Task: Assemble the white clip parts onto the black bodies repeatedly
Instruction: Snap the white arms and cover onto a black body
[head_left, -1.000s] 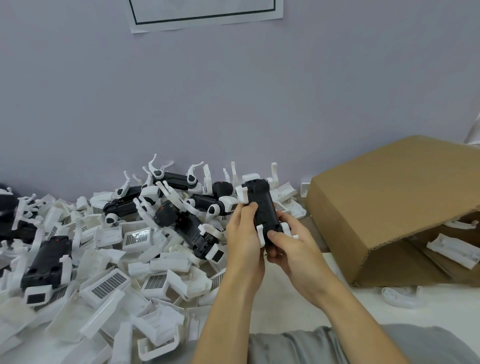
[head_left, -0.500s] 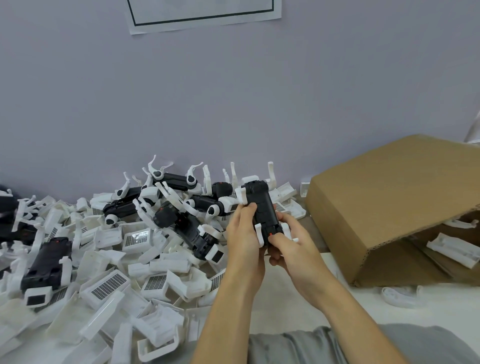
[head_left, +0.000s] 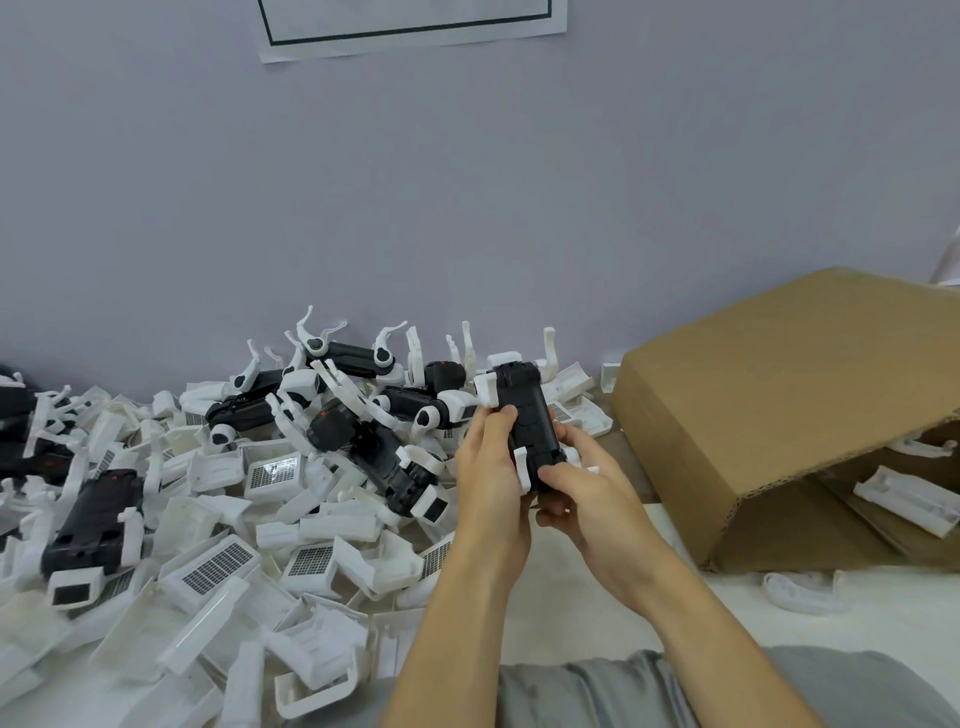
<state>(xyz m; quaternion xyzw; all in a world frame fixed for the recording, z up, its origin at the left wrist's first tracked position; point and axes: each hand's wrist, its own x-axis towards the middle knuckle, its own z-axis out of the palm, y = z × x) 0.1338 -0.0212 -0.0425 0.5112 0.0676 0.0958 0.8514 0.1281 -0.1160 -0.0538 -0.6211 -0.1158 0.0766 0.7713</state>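
Both hands are up in the middle of the view holding one black body (head_left: 527, 415), raised above the desk (head_left: 571, 597) w/ its long axis pointing away from the person. Left hand (head_left: 491, 467) is wrapped around the body's left side, fingers curled over the top edge. Right hand (head_left: 582, 483) grips the near end from the right, thumb pressed on the lower face right by a white clip part (head_left: 522, 467) that sits on the body's near left edge. Another white clip (head_left: 488, 389) sticks out at the far left corner. To the left, a big messy pile of loose white parts (head_left: 208, 545) covers the desk, w/ several finished black units (head_left: 93, 519) lying on top and more stacked back by the wall (head_left: 363, 182). On the right there's a cardboard box (head_left: 769, 389) tipped on its side, opening facing right, a few white pieces (head_left: 904, 499) inside. A sheet of paper (head_left: 410, 26) hangs on the wall up top. Grey shirt (head_left: 597, 691) shows at the bottom edge.
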